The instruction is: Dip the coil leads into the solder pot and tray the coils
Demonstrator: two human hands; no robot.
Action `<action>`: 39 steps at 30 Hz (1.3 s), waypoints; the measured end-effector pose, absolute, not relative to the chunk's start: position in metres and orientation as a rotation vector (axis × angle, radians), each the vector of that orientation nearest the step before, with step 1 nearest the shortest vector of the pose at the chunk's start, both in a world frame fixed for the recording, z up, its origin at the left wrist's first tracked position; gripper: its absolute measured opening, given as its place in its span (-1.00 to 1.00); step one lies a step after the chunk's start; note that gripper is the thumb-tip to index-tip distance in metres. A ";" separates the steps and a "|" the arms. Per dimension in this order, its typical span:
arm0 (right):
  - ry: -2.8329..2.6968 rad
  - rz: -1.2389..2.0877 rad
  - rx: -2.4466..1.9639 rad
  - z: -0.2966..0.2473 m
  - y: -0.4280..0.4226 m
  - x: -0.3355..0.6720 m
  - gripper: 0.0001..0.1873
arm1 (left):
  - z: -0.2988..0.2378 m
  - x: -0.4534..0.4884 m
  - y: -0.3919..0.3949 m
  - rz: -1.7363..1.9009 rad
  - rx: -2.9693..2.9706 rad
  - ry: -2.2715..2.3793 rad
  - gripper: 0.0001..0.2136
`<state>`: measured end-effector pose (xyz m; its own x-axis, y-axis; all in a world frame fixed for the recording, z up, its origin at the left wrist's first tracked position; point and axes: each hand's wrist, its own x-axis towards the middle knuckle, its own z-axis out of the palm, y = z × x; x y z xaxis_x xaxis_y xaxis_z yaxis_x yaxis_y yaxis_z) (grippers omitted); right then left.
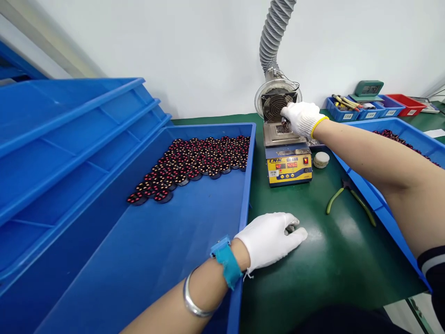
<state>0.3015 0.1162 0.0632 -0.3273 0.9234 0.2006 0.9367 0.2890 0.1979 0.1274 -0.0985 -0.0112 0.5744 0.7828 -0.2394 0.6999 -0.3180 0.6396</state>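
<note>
Both my hands wear white gloves. My left hand [269, 239] rests on the green mat [313, 260] beside the big blue tray [208, 222], fingers curled loosely around something small and dark that I cannot make out. My right hand [301, 118] reaches far forward over the solder pot [288, 160], its fingers pinched together above the pot's metal top; what they hold is hidden. The blue tray holds several round dark coils with copper windings [194, 162] in rows at its far end.
A grey fume hose and fan [276, 99] stand behind the pot. Green-handled pliers [349, 197] and a round white tin [321, 159] lie on the mat. Another blue tray with coils [410, 139] is at right. Stacked blue trays [62, 139] lean at left. Small bins [368, 109] line the back.
</note>
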 end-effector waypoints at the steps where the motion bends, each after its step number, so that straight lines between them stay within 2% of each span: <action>1: -2.474 -0.424 -1.792 0.064 0.116 0.301 -0.59 | -0.012 0.128 -0.099 0.179 2.071 1.178 -0.57; 9: -2.255 -0.276 -1.711 0.088 0.092 0.296 -0.62 | -0.011 0.129 -0.098 0.557 1.646 1.195 -0.56; 13: -2.224 0.021 -1.561 0.089 0.054 0.287 -0.63 | -0.006 0.129 -0.091 0.904 1.249 1.169 -0.52; 16: -2.205 0.396 -1.503 0.076 0.020 0.277 -0.61 | -0.003 0.129 -0.087 1.115 1.009 1.123 -0.50; 19: -2.169 0.722 -1.471 0.055 -0.009 0.270 -0.47 | -0.001 0.130 -0.086 1.202 0.889 1.108 -0.62; 22: -2.179 0.799 -1.444 0.039 -0.027 0.272 -0.37 | -0.001 0.131 -0.085 1.202 0.862 1.095 -0.80; 24: -2.212 0.863 -1.404 0.036 -0.032 0.277 -0.41 | -0.001 0.131 -0.085 1.192 0.861 1.084 -0.82; 27: -2.255 1.047 -1.374 0.040 -0.033 0.285 -0.58 | 0.001 0.129 -0.085 1.177 0.887 1.081 -0.81; 31: -2.106 1.297 -1.373 0.043 -0.027 0.289 -0.74 | 0.002 0.128 -0.085 1.143 0.912 1.095 -0.80; 34: -2.007 1.120 -1.511 0.045 -0.007 0.293 -0.73 | 0.001 0.128 -0.085 1.123 0.935 1.096 -0.74; 39: -1.933 0.367 -1.778 0.064 0.059 0.308 -0.65 | 0.000 0.127 -0.083 1.061 0.978 1.077 -0.69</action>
<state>0.3083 0.0586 0.0644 -0.0363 0.9850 0.1685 0.8549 0.1179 -0.5052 0.1266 -0.0834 -0.0003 0.1339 0.9727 -0.1893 -0.1749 0.2112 0.9617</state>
